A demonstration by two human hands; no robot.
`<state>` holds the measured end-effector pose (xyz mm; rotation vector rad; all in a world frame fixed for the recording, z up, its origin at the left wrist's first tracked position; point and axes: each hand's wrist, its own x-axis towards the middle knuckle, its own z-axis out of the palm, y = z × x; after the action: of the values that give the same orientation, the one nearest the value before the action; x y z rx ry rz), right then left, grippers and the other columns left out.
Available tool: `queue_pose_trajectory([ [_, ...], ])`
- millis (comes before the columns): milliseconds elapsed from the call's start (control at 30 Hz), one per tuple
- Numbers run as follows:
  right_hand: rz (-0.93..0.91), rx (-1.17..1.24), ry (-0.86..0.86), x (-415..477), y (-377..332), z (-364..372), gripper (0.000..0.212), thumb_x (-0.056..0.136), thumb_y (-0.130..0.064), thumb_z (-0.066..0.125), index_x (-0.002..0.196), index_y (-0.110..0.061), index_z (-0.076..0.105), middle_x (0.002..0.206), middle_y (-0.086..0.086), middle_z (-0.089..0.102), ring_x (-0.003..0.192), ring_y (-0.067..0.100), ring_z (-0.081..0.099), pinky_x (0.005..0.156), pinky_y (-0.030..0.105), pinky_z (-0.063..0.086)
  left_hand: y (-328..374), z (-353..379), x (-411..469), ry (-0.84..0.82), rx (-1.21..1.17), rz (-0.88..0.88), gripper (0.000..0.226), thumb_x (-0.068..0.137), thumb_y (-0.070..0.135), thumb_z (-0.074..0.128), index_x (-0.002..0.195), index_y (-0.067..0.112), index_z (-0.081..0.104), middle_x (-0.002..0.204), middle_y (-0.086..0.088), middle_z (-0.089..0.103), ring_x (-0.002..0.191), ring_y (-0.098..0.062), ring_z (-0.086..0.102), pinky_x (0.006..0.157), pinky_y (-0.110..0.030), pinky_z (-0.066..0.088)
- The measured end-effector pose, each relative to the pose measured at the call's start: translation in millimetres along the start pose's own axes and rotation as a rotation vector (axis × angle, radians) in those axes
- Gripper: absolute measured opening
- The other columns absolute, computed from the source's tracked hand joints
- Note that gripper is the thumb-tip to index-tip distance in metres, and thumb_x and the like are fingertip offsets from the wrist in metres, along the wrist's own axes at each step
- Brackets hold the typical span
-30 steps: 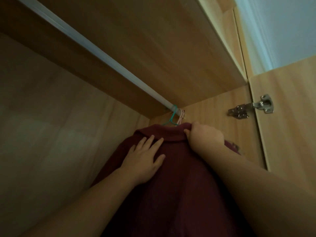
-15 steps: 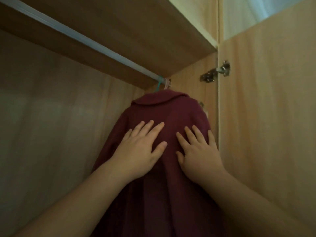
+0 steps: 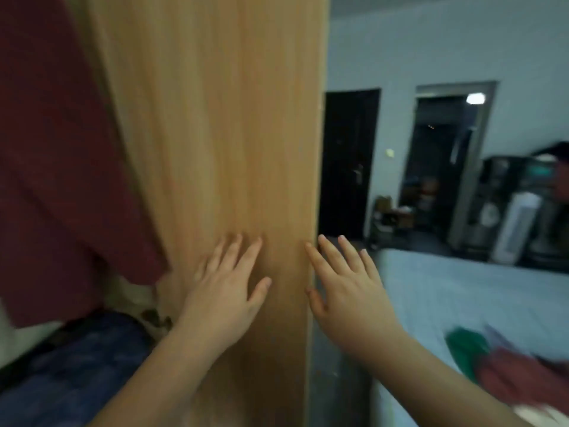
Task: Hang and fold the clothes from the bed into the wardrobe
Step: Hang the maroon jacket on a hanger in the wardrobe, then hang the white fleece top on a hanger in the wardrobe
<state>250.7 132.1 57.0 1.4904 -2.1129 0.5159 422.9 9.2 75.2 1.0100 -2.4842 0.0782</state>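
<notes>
1. Hands: the left hand (image 3: 221, 291) has its fingers straight & spread and holds nothing. It is in front of the wooden wardrobe panel (image 3: 215, 118); can't tell if it touches. The right hand (image 3: 348, 291) is also splayed & empty, at the panel's right edge.
2. Task things: 1 maroon garment (image 3: 55, 149) hangs inside the wardrobe at far left, apart from both hands. A green garment (image 3: 465, 343) & a red garment (image 3: 517, 374) lie bunched together on the bed (image 3: 462, 288) at lower right, both blurred.
3. Step, as I judge it: w/ both hands free & the view toward the bed, the next job is prob. fetching another item.
4. To do it well:
   - Take 1 garment only, not the whole heap, so nothing drags off the bed.
   - Use 2 hands at collar or shoulders so it drops open & shows whether to hang or fold it.
   - Bring the arms round the panel edge rather than across it.
5. Low in the wardrobe sits some blue fabric (image 3: 77, 365), too blurred to identify. Folded pieces may belong near it; check before stacking.
</notes>
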Motion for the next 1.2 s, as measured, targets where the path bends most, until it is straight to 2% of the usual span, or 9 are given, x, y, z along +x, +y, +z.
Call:
queue_pose_trajectory([
  [100,0.212,-0.027,-0.127,-84,82,0,0.07,0.089,-0.049,0.041,0.154,-0.03,0.026,0.162,0.003,0.026,0.15,0.027,0.02,0.119,0.05,0.022,86,59,-26,-0.11,-0.047,0.123,0.075,0.088,0.067,0.01,0.157,0.039,0.002,0.167,0.003,0.01,0.153,-0.022,0.007,0.121,-0.041,0.014],
  [233,0.473,-0.13,-0.215,-179,174,-9,0.069,0.088,-0.05,0.039,0.153,-0.026,0.032,0.16,0.007,0.031,0.148,0.03,0.026,0.117,0.052,0.026,189,123,-46,-0.271,-0.099,0.341,0.078,0.085,0.067,0.005,0.157,0.037,-0.001,0.167,0.001,0.006,0.153,-0.024,0.003,0.122,-0.045,0.016],
  [367,0.657,-0.192,-0.246,-246,244,-17,0.07,0.086,-0.05,0.036,0.151,-0.024,0.037,0.156,0.007,0.037,0.146,0.031,0.029,0.113,0.054,0.032,277,178,-43,-0.373,-0.145,0.483,0.073,0.092,0.06,0.023,0.158,0.034,0.006,0.167,-0.002,0.01,0.153,-0.026,0.007,0.122,-0.048,0.015],
  [500,0.799,-0.219,-0.314,-298,305,-15,0.068,0.09,-0.046,0.043,0.153,-0.025,0.03,0.159,0.008,0.032,0.148,0.032,0.025,0.115,0.053,0.028,347,237,-31,-0.411,-0.172,0.561,0.07,0.096,0.056,0.036,0.158,0.028,0.017,0.164,-0.009,0.022,0.15,-0.033,0.019,0.118,-0.05,0.024],
  [600,0.869,-0.236,-0.37,-322,356,-3,0.067,0.093,-0.042,0.051,0.154,-0.023,0.029,0.161,0.008,0.028,0.149,0.032,0.021,0.116,0.052,0.025,393,282,-19,-0.477,-0.186,0.579,0.069,0.097,0.056,0.036,0.157,0.027,0.016,0.164,-0.009,0.021,0.149,-0.033,0.019,0.118,-0.05,0.025],
  [867,0.998,-0.177,-0.462,-344,490,44,0.066,0.094,-0.039,0.051,0.154,-0.021,0.03,0.16,0.01,0.029,0.149,0.032,0.021,0.117,0.051,0.027,488,390,34,-0.622,-0.196,0.583,0.07,0.098,0.054,0.039,0.158,0.026,0.017,0.163,-0.011,0.021,0.15,-0.034,0.017,0.118,-0.051,0.024],
  [1200,1.083,-0.066,-0.572,-396,624,78,0.065,0.094,-0.035,0.052,0.153,-0.022,0.029,0.161,0.008,0.027,0.149,0.03,0.02,0.118,0.048,0.026,623,475,50,-0.779,-0.197,0.622,0.068,0.098,0.049,0.041,0.157,0.022,0.02,0.162,-0.015,0.023,0.148,-0.036,0.021,0.118,-0.051,0.025],
])
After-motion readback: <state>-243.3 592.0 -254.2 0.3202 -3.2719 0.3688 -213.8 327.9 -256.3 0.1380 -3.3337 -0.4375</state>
